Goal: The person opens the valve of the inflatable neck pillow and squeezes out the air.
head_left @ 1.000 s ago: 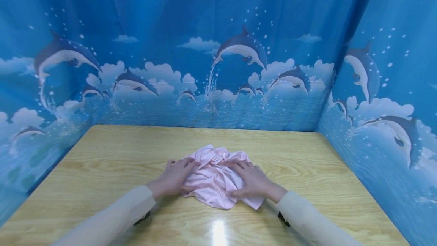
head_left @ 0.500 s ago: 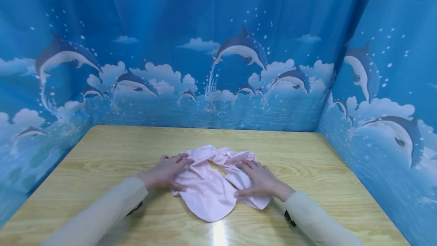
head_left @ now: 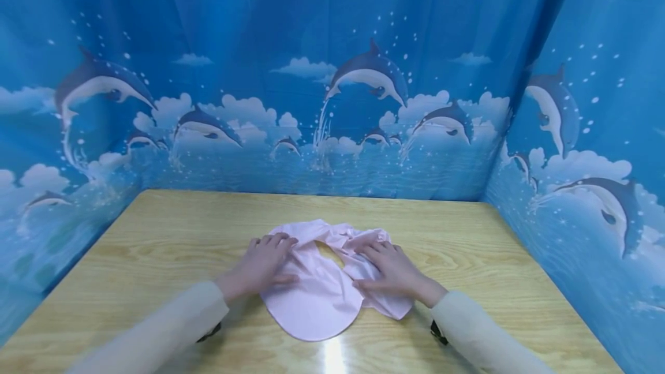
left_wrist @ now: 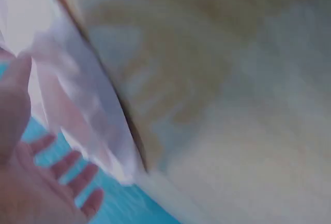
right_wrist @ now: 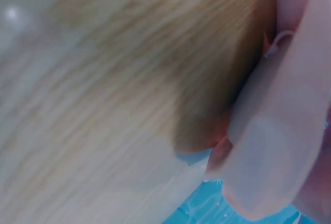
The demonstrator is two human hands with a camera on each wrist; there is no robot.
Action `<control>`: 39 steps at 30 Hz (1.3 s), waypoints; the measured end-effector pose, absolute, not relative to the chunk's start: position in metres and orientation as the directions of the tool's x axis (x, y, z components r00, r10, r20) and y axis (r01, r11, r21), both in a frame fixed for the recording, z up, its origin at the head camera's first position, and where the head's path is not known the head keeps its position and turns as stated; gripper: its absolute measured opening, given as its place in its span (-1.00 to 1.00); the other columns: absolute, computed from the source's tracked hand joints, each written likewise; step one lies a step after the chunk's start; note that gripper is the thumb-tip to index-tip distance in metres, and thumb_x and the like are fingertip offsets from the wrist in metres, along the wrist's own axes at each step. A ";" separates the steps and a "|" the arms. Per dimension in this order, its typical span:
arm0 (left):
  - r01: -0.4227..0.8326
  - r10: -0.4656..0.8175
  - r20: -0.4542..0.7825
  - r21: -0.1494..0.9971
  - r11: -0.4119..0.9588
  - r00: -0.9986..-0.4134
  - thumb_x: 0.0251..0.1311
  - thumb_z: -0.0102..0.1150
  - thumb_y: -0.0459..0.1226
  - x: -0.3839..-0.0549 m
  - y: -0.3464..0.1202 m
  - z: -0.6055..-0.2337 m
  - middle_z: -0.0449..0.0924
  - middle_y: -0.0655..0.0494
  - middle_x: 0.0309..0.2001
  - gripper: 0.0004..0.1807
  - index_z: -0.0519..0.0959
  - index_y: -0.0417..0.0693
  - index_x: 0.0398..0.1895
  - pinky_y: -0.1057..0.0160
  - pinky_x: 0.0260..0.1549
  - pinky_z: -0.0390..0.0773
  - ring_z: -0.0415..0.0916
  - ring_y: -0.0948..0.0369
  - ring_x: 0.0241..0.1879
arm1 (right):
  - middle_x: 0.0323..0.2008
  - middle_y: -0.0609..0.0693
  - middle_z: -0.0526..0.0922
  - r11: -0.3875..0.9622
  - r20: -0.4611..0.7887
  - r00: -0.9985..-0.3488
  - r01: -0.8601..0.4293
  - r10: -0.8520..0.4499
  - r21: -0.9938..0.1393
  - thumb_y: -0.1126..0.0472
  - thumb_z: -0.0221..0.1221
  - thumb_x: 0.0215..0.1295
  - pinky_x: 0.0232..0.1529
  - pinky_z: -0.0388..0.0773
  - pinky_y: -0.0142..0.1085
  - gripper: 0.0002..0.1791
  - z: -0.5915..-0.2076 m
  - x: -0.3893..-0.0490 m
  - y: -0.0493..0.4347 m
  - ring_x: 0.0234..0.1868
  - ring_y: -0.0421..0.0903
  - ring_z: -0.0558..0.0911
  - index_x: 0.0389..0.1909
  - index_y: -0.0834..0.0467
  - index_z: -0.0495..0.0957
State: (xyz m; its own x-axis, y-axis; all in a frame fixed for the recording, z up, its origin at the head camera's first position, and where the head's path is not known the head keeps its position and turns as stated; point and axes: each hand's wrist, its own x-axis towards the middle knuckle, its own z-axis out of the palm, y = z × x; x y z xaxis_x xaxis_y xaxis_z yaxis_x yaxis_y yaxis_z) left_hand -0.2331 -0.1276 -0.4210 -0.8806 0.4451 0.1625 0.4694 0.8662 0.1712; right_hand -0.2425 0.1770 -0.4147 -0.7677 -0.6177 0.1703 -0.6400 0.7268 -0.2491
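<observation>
A pale pink cloth (head_left: 324, 299), soft and crumpled, lies on the wooden table in the head view. Its near part spreads into a smooth rounded flap; bare wood shows through a gap in the middle, and the right part is bunched. My left hand (head_left: 262, 261) rests at the cloth's left side with loosely bent, spread fingers. In the left wrist view that hand's fingers (left_wrist: 80, 175) stand apart beside a hanging fold. On the bunched right part rests my right hand (head_left: 389, 270), its fingers spread. The right wrist view shows cloth (right_wrist: 279, 146) covering most of that hand, and a small white loop.
The table (head_left: 182, 229) has light wood grain and a bright reflection near its front. Blue curtains (head_left: 249, 149) printed with dolphins hang along the back and both sides. Both forearms wear pale sleeves, with a dark strap at each wrist.
The bunched cloth has spread out: its rounded flap opened toward the front left, and a gap appeared in the middle. My left hand moved left, then slightly back; my right hand shifted slightly right.
</observation>
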 end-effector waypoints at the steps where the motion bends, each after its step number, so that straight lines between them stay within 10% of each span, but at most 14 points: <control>1: 0.456 0.428 0.176 0.176 0.873 -0.887 -0.11 0.21 0.22 -0.230 -0.124 -0.422 0.37 -0.10 0.15 -0.15 0.31 -0.06 0.21 -0.19 0.02 0.29 0.33 -0.10 0.12 | 0.24 0.04 0.36 0.720 0.178 -0.763 -0.646 -0.622 -0.252 -0.24 0.16 0.07 0.10 0.26 0.16 -0.30 -0.416 -0.243 0.176 0.22 0.18 0.33 0.20 0.02 0.36; 18: 0.482 0.470 0.107 0.249 0.840 -0.876 -0.28 0.21 0.36 -0.227 -0.127 -0.440 0.22 -0.12 0.26 0.08 0.17 0.01 0.32 -0.34 0.07 0.10 0.16 -0.22 0.20 | 0.30 0.12 0.26 0.767 0.045 -0.798 -0.591 -0.601 -0.250 -0.27 0.16 0.03 0.28 0.04 0.15 -0.18 -0.415 -0.247 0.181 0.28 0.19 0.27 0.27 0.06 0.27; 39: 0.548 0.564 -0.033 0.192 0.814 -0.825 -0.54 0.20 0.47 -0.252 -0.166 -0.427 0.09 -0.11 0.36 0.31 0.05 0.08 0.39 -0.35 0.15 -0.02 0.05 -0.16 0.31 | 0.22 0.16 0.36 0.812 -0.005 -0.837 -0.530 -0.548 -0.243 -0.34 0.16 -0.03 0.06 0.29 0.22 -0.15 -0.411 -0.250 0.200 0.21 0.23 0.34 0.22 0.11 0.34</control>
